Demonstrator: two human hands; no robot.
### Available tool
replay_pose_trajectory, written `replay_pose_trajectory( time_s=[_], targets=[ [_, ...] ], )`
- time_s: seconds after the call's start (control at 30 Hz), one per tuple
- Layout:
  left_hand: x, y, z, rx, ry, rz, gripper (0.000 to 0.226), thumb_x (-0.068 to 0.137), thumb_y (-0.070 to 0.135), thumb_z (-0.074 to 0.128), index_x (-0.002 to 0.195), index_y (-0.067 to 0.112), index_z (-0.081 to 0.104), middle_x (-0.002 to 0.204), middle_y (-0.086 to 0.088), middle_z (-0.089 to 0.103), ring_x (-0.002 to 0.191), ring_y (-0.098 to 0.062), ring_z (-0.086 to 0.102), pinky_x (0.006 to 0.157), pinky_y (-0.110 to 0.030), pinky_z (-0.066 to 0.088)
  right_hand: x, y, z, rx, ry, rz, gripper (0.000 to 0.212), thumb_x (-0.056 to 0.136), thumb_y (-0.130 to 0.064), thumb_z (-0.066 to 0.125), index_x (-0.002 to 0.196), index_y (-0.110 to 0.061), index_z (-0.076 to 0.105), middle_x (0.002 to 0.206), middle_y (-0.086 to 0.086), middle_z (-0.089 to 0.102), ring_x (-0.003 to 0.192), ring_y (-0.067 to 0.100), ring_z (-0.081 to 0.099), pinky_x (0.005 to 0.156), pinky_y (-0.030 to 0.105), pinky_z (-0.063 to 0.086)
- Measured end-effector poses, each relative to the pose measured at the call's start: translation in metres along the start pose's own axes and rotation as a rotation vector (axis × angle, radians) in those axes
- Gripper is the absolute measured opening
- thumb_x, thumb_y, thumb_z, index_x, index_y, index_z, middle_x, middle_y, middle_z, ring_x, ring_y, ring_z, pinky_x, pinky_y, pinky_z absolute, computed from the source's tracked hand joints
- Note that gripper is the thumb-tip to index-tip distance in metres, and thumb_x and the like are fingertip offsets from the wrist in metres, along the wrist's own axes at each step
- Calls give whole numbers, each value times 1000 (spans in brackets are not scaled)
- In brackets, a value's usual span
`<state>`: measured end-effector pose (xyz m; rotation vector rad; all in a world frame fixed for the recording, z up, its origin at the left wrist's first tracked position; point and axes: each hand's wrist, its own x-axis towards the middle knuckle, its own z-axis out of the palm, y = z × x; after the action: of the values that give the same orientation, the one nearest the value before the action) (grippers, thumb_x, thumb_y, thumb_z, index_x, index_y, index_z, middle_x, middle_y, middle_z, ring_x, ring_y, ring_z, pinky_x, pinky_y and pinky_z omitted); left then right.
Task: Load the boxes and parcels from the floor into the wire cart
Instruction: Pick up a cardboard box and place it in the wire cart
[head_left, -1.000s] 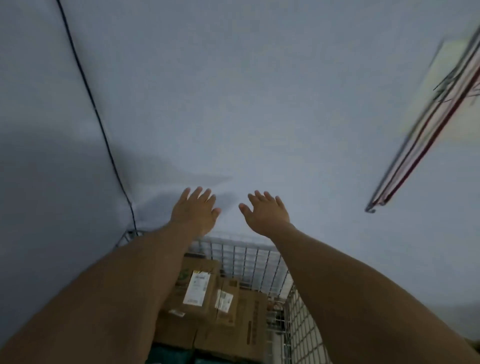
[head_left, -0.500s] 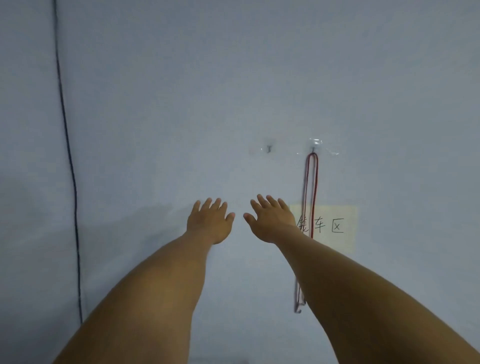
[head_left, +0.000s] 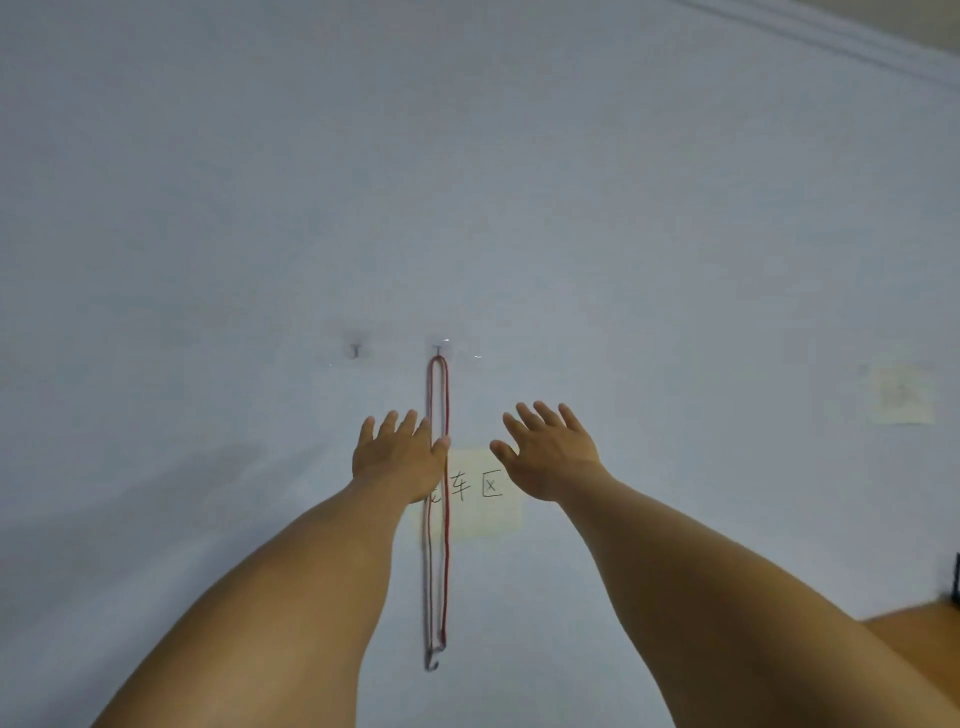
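I face a pale wall, and neither the wire cart nor any box or parcel is in view. My left hand (head_left: 397, 457) is stretched out towards the wall with its fingers apart and nothing in it. A red cord (head_left: 439, 519) hangs from a wall hook (head_left: 439, 349) and runs down just right of this hand's thumb. My right hand (head_left: 550, 452) reaches out beside it, also spread and holding nothing. Both hands are close to the wall; I cannot tell whether they touch it.
A yellow paper note (head_left: 485, 493) with handwritten characters is stuck to the wall between my hands. A second hook (head_left: 356, 351) with nothing on it sits left of the cord's hook. Another pale note (head_left: 901, 392) is at the far right. A brown surface (head_left: 924, 642) shows at the lower right.
The view has swung up and to the right: the wire cart with its boxes dropped out of sight, and the hooks, cord and note came to the centre. Both hands stay outstretched and spread.
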<state>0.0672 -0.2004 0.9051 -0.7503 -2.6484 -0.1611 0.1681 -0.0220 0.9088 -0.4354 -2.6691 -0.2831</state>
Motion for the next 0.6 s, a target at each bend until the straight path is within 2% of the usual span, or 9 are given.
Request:
replay_pose_trajectory(
  time_s=[0.17, 0.4, 0.6],
  targets=[
    [16, 120, 7, -14, 2, 77, 66, 107, 54, 6, 166, 24, 9, 174, 3, -1, 160, -22, -5, 128, -49, -5, -27, 122, 6, 6, -13, 104, 69, 106, -60, 9, 166, -27, 10, 174, -5, 3, 161, 18, -3, 129, 44, -6],
    [31, 283, 44, -74, -55, 94, 66, 107, 54, 5, 166, 23, 7, 173, 3, -3, 160, -20, -6, 128, -47, -7, -59, 295, 24, -17, -46, 170, 68, 106, -60, 10, 166, -27, 10, 174, -5, 4, 161, 18, -2, 129, 45, -5],
    [45, 353, 76, -45, -120, 88, 67, 107, 55, 4, 166, 23, 7, 173, 3, -4, 160, -20, -7, 128, -46, -8, -62, 376, 66, -14, -128, 196, 69, 106, -60, 9, 167, -27, 9, 174, -4, 4, 161, 19, -1, 129, 45, -5]
  ],
)
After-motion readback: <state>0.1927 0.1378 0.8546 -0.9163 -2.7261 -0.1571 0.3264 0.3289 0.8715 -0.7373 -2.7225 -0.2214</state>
